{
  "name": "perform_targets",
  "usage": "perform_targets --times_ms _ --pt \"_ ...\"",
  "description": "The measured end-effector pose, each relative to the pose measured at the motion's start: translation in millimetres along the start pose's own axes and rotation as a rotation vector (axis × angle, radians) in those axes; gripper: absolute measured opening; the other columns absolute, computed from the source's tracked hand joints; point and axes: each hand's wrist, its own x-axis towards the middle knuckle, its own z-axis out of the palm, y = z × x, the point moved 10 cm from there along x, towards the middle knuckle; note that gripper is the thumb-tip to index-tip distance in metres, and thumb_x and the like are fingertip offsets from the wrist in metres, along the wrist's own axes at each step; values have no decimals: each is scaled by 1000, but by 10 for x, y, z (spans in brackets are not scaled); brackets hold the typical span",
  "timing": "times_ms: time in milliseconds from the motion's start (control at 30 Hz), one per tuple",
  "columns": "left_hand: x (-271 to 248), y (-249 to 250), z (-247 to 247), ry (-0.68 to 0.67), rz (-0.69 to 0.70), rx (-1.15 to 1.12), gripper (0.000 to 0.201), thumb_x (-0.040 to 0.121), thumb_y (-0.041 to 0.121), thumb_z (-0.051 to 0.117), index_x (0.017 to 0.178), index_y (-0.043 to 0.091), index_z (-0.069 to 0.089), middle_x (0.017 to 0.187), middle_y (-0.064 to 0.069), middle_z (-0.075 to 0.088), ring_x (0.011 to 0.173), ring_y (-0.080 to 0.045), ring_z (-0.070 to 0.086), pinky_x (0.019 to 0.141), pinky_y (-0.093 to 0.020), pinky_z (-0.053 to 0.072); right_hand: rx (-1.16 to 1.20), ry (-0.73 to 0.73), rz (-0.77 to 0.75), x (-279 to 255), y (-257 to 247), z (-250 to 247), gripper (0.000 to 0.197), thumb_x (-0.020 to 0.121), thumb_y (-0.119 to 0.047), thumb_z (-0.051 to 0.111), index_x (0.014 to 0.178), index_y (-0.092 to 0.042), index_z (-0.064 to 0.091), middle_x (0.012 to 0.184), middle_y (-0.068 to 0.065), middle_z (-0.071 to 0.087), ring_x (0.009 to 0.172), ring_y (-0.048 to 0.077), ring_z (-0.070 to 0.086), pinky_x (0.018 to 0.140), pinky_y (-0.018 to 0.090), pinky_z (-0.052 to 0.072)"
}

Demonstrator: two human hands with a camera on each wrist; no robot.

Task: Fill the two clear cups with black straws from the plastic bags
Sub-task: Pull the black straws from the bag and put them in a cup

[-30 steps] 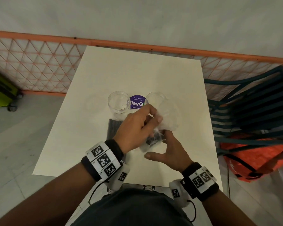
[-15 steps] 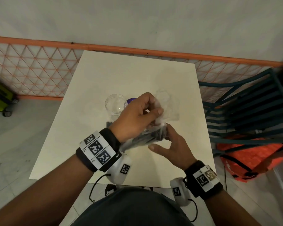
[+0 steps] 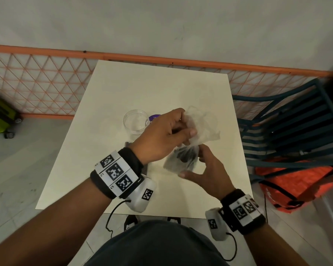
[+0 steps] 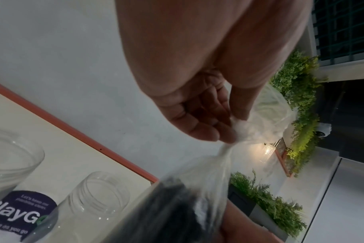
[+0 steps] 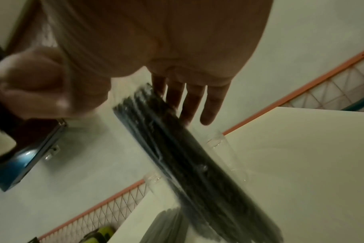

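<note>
My left hand (image 3: 188,135) pinches the twisted neck of a clear plastic bag (image 3: 183,158) of black straws, held above the white table (image 3: 161,89). In the left wrist view the fingertips (image 4: 229,133) squeeze the bag (image 4: 197,197) just above the straws. My right hand (image 3: 195,164) lies with straight fingers (image 5: 189,102) against the bag's (image 5: 177,148) side. One clear cup (image 3: 135,121) stands left of my left hand, which hides the other. Both cups (image 4: 98,195) (image 4: 8,156) show in the left wrist view. A second bundle of straws (image 5: 166,225) lies on the table.
A purple round sticker (image 4: 23,212) sits on the table between the cups. An orange mesh fence (image 3: 46,83) runs behind the table. A teal slatted chair (image 3: 288,127) and an orange bag (image 3: 296,181) are to the right, a green suitcase (image 3: 0,116) far left.
The bag has turned in my hands so that its straw end now points more toward me. My left hand keeps its pinch on the neck, and my right hand stays against the bag.
</note>
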Motion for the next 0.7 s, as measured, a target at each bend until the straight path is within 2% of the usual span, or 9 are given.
perform_targets --times_ms 67,133,200,300,367,467,533,600,700 --pt "4 32 5 6 26 21 25 95 21 63 107 0 56 88 -22 73 74 -30 70 68 -38 57 -37 112 -8 31 57 -110 54 77 -41 78 123 -35 50 117 -21 62 106 -1 59 91 24 50" --pt "-8 71 -42 21 55 48 30 93 34 61 106 7 56 86 -23 71 76 -44 65 74 -53 54 -43 240 15 -10 190 -348 41 85 -31 73 122 -30 57 118 -15 65 108 6 61 94 35 52" --pt "-10 100 -115 38 75 66 32 90 40 60 103 11 56 83 -23 70 74 -47 61 75 -59 51 14 303 51 -90 308 -533 33 90 -23 67 122 -29 59 117 -16 67 109 4 62 95 36 52" --pt "25 120 -129 22 86 93 34 89 43 60 102 11 56 85 -29 69 77 -47 63 77 -59 51 62 241 38 -130 237 -524 29 94 -19 61 121 -28 59 110 -15 70 107 2 64 94 30 51" --pt "48 123 -91 7 85 100 35 89 44 60 104 13 57 90 -30 69 83 -48 65 79 -59 52 95 160 4 -113 128 -407 33 94 -30 62 127 -28 56 115 -14 69 110 3 63 93 27 51" --pt "61 102 -12 -23 82 52 30 93 38 60 106 11 58 93 -29 70 86 -47 66 80 -59 54 152 -7 34 -42 45 -129 74 75 -59 71 138 -33 41 127 -18 61 115 -1 58 95 21 46" --pt "60 63 44 -35 81 50 21 97 28 59 103 8 57 88 -12 73 78 -35 67 70 -45 56 65 -72 81 -7 42 71 87 62 -67 77 134 -37 39 122 -30 57 108 -11 56 89 15 46" --pt "67 -8 84 -22 81 69 13 98 22 58 99 9 57 86 15 69 75 -17 68 66 -28 55 -55 -32 115 34 111 180 75 62 -62 80 123 -37 44 105 -35 55 94 -14 56 82 17 48" --pt "52 -142 98 -8 65 35 6 99 25 55 95 23 59 86 14 66 79 -21 70 68 -38 56 -174 86 132 108 210 193 46 75 -46 78 112 -29 55 98 -19 64 84 2 62 76 35 56"
